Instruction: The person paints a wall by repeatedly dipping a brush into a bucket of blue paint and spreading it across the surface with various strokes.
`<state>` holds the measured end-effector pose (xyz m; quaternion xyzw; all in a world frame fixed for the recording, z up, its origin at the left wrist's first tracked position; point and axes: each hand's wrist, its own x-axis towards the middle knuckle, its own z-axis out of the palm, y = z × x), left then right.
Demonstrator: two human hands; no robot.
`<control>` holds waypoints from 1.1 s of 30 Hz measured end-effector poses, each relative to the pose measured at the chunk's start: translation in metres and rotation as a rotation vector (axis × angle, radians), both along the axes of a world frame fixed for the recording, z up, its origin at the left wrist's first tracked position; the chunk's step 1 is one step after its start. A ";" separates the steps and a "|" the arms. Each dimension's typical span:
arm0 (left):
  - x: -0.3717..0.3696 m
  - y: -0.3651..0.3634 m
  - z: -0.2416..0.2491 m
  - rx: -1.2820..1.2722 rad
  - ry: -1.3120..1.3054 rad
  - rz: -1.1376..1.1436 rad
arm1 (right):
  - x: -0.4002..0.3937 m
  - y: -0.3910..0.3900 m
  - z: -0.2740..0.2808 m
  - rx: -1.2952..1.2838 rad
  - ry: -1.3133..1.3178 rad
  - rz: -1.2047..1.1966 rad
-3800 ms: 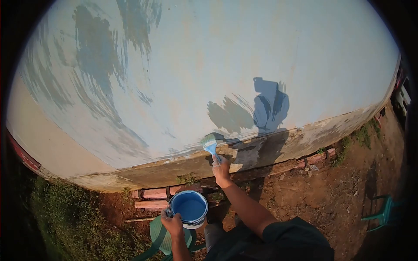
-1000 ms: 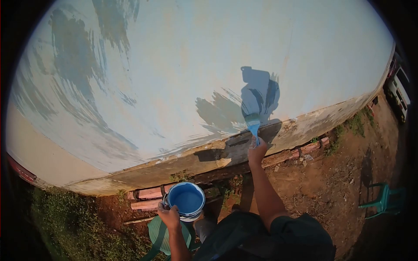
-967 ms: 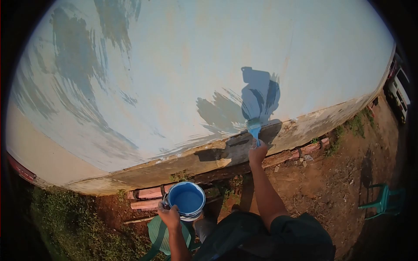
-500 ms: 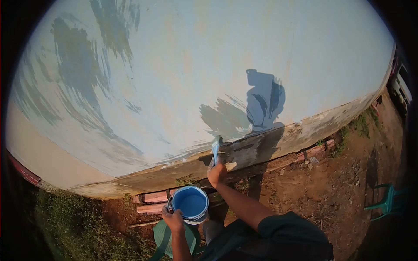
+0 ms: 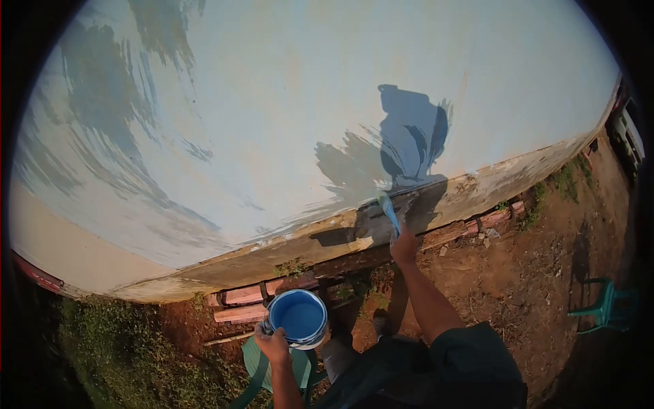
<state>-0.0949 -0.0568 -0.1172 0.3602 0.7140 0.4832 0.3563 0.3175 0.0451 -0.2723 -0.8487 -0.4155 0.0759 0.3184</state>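
Note:
My left hand (image 5: 274, 343) is closed on the left rim of a white bucket (image 5: 315, 337) with blue paint (image 5: 300, 319) inside. The bucket is over a green plastic chair (image 5: 255, 365). Held in my right hand (image 5: 405, 247) is a paintbrush (image 5: 390, 213) with blue on its handle; its tip meets the lower edge of the pale wall (image 5: 272, 123). Darker grey-green brush strokes (image 5: 351, 162) show on the wall just above the brush. My shadow (image 5: 412, 129) falls beside them.
A concrete ledge (image 5: 272, 255) runs along the wall's base. Below it lie pink beams (image 5: 242, 313) on brown soil. A second green chair (image 5: 603, 305) stands at the right, and a vehicle (image 5: 630, 136) is at the far right edge. Grass (image 5: 129, 347) grows at lower left.
My right hand has moved right along the wall's lower edge with the paintbrush. The left hand stays on the bucket. A shoe now shows below the ledge.

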 end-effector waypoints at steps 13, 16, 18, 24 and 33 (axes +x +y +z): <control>-0.003 -0.002 0.015 -0.046 0.027 0.039 | -0.184 0.048 0.129 0.405 0.460 0.076; -0.001 -0.003 0.017 -0.004 0.046 0.099 | -0.207 0.052 0.169 0.602 0.504 0.309; -0.003 -0.002 0.015 0.037 0.023 0.119 | -0.206 0.060 0.187 0.671 0.371 0.508; -0.015 0.005 0.017 0.033 -0.030 -0.007 | -0.164 0.062 0.124 0.531 0.355 0.222; -0.057 0.025 0.005 0.005 -0.124 -0.038 | -0.196 0.081 0.094 0.348 0.487 -0.067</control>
